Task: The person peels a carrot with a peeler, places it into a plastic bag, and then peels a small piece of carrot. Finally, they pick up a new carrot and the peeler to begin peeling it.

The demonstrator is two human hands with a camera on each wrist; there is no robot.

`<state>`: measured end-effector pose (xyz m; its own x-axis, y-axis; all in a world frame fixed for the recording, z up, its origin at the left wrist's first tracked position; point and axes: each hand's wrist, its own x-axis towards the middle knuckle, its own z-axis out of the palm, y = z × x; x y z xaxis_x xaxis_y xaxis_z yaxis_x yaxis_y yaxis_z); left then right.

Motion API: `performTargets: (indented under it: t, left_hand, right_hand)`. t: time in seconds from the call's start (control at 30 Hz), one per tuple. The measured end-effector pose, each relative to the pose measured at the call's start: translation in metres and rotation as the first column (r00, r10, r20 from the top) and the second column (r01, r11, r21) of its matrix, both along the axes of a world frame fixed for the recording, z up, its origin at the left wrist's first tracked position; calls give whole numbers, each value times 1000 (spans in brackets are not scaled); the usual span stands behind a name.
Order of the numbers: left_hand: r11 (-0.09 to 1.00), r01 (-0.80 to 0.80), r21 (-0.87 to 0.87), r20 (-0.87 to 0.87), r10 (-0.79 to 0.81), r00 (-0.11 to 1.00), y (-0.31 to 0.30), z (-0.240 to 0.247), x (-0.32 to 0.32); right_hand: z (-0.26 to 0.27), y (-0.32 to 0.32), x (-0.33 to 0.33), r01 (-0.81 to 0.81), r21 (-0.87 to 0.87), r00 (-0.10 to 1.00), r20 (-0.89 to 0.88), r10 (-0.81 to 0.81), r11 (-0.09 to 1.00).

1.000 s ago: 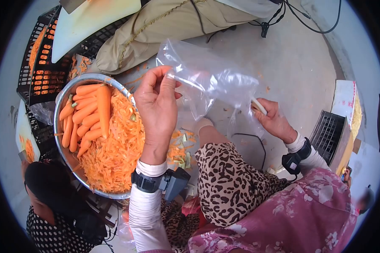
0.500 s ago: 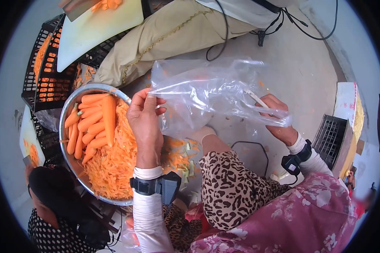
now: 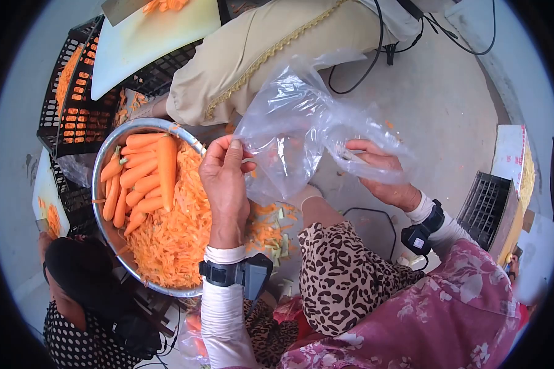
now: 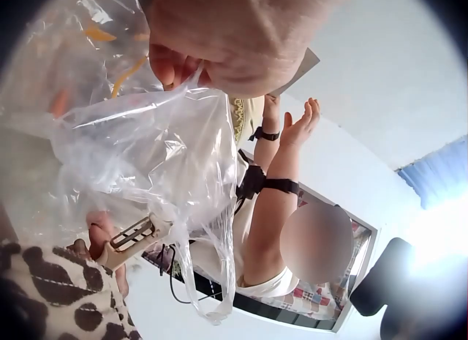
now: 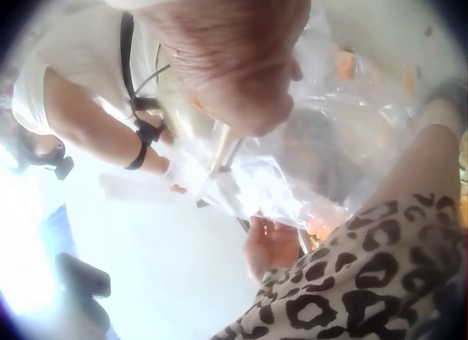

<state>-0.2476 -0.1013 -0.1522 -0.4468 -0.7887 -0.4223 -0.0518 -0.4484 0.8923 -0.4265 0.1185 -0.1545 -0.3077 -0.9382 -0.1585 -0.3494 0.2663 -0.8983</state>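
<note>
A clear plastic bag (image 3: 289, 132) hangs crumpled between my two hands. My left hand (image 3: 226, 184) pinches its near edge between thumb and fingertips, beside the metal bowl's rim. My right hand (image 3: 385, 175) holds a cream-coloured peeler (image 4: 135, 237), whose slotted head shows in the left wrist view. Part of the bag drapes over the right hand and veils the fingers in the head view. The large metal bowl (image 3: 98, 184) at left holds several whole peeled carrots (image 3: 166, 172) and a heap of carrot shavings (image 3: 169, 246).
Black plastic crates (image 3: 74, 117) with orange shreds stand at upper left, beside a cutting board (image 3: 157, 46). Another person's beige-trousered leg (image 3: 252, 61) stretches across the top. Peelings (image 3: 271, 230) lie on the floor near my foot. A dark crate (image 3: 483, 206) stands at right.
The bag has bunched toward its middle and now drapes around the right hand. My right hand has shifted slightly left in view, with the peeler still in it. The left hand keeps its pinch.
</note>
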Motion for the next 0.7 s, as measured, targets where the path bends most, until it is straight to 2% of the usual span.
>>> performTargets:
  t: [0.1, 0.17, 0.2, 0.27, 0.3, 0.37, 0.47, 0.5, 0.57, 0.6, 0.67, 0.7]
  left_hand:
    - [1000, -22, -2, 18, 22, 1000, -1, -1, 2]
    - [1000, -15, -1, 18, 15, 1000, 0, -1, 1]
    - [1000, -13, 0, 16, 13, 1000, 2, 0, 1]
    - [1000, -6, 18, 30, 5, 1000, 5, 3, 0]
    - [1000, -8, 19, 30, 7, 1000, 6, 5, -1]
    - [1000, -6, 20, 4, 6, 1000, 7, 5, 0]
    - [1000, -26, 4, -3, 26, 1000, 5, 4, 2]
    - [1000, -28, 8, -1, 28, 1000, 5, 3, 2]
    - [999, -45, 6, -52, 46, 998, 5, 3, 1]
    - [999, -46, 7, -54, 46, 997, 6, 2, 1]
    - [1000, -4, 16, -88, 5, 996, 6, 0, 2]
    - [1000, -6, 18, -88, 7, 996, 7, 0, 2]
  right_hand:
    - [-1, 0, 8, 61, -52, 995, 86, -56, 997]
    - [-9, 1, 7, 119, 26, 896, 427, -119, 993]
    - [-15, -1, 8, 121, 26, 897, 425, -121, 992]
    - [-24, -7, 10, 57, -87, 986, 162, -42, 995]
    - [-23, -9, 8, 55, -87, 986, 162, -40, 995]
    - [-19, -11, 7, -121, -21, 993, 7, 121, 992]
    - [-21, -5, 10, -195, 65, 979, -45, 198, 979]
    - [-22, 1, 9, -197, 68, 979, -41, 200, 978]
    - [-21, 16, 3, -387, 200, 920, 159, 360, 900]
    - [-20, 23, 0, -387, 202, 920, 157, 360, 900]
    - [-19, 37, -6, -504, 448, 863, 287, 415, 739]
    - [-23, 45, -10, -505, 449, 862, 288, 416, 737]
